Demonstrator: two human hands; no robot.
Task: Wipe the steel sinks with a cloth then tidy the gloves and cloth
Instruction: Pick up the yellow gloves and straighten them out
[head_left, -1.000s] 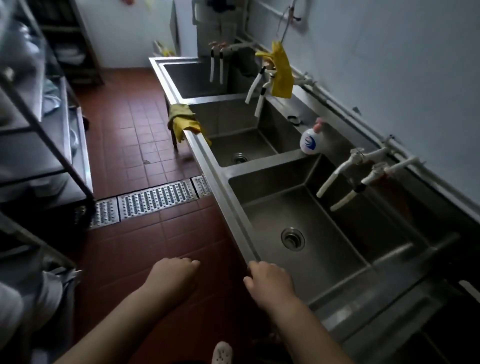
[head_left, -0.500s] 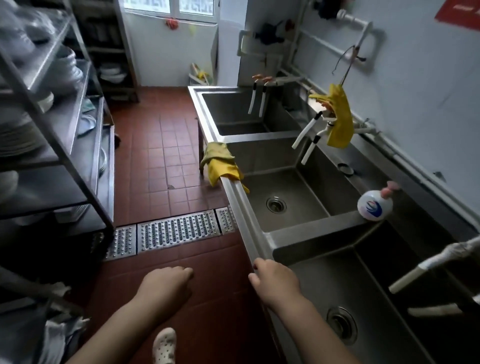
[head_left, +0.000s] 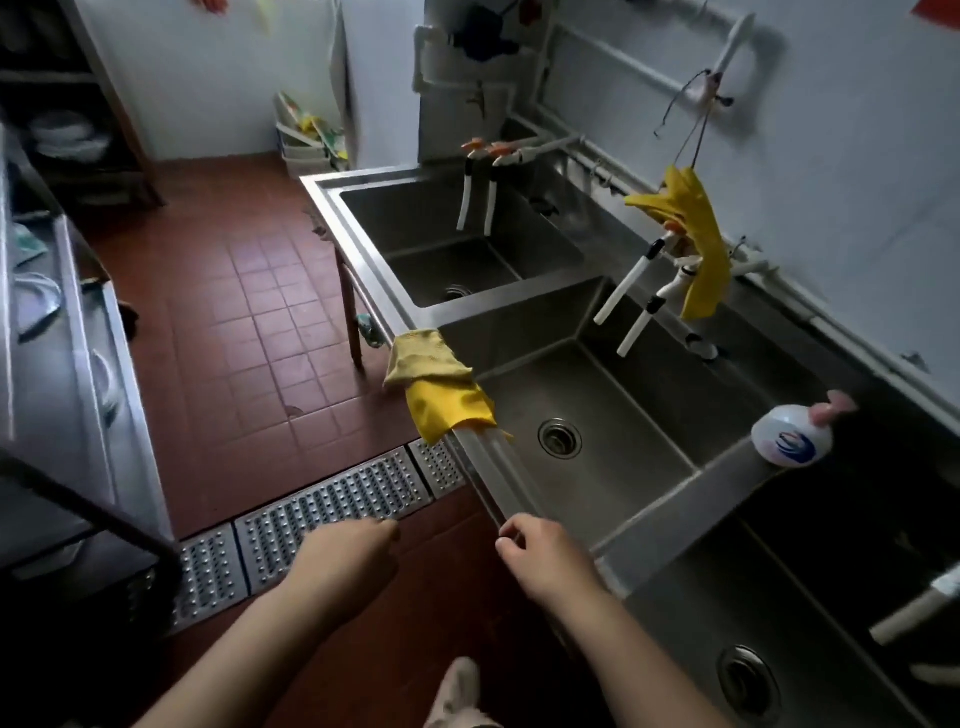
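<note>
Steel is shining just in front of me, where my right hand (head_left: 550, 558) is hovering by the front rim of the steel sinks (head_left: 511, 488), fingers loosely curled and holding nothing. My left hand (head_left: 345, 564) is hanging over the red floor tiles (head_left: 249, 322), also curled and holding nothing, well apart from the right one. A bit further along the rim, the cloth (head_left: 423, 358) is lying draped, looking fuzzy on top of a smooth yellow glove (head_left: 447, 410). I am thinking the cloth is soft, light and floppy, so pinching a bunched edge should lift it easily. On the ledge between two sinks, a round white soap bottle (head_left: 792, 436) is sitting. Far back, another yellow glove (head_left: 698, 234) is dangling over the white taps (head_left: 628, 286).
</note>
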